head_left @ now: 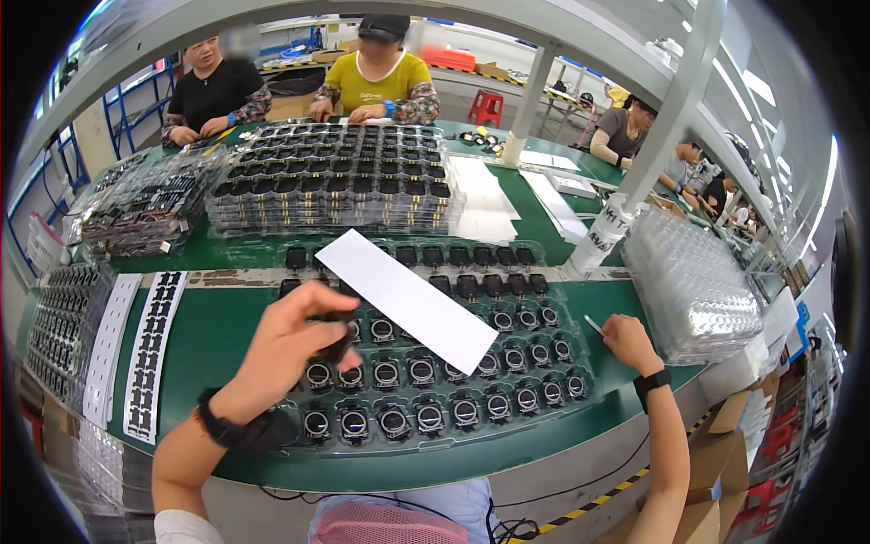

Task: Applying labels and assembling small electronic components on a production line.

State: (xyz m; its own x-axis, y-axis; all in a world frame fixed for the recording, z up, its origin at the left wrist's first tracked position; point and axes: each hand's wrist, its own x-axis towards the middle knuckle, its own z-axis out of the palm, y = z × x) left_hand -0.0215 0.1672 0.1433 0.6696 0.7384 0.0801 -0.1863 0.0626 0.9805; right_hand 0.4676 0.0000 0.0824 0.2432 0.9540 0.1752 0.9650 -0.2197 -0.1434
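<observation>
My left hand (292,337) is closed on a small black part (339,343), held above the left side of a clear plastic tray (435,442). Rows of round, ringed black modules (420,371) fill the tray's nearer rows, and squarish black pieces (467,286) its far rows. A blank white strip (408,299) lies slantwise across the tray and covers some of the modules. To the tray's right, my right hand (632,344) pinches a thin whitish stick-like tool (594,325) close over the green table (217,313). Its exact kind is too small to tell.
A sheet of black stickers (156,354) and another filled tray (63,317) lie at left. Tall stacks of filled trays (335,177) stand beyond, clear trays (693,281) at right. A metal post (671,109) rises at right. Two people sit across the table.
</observation>
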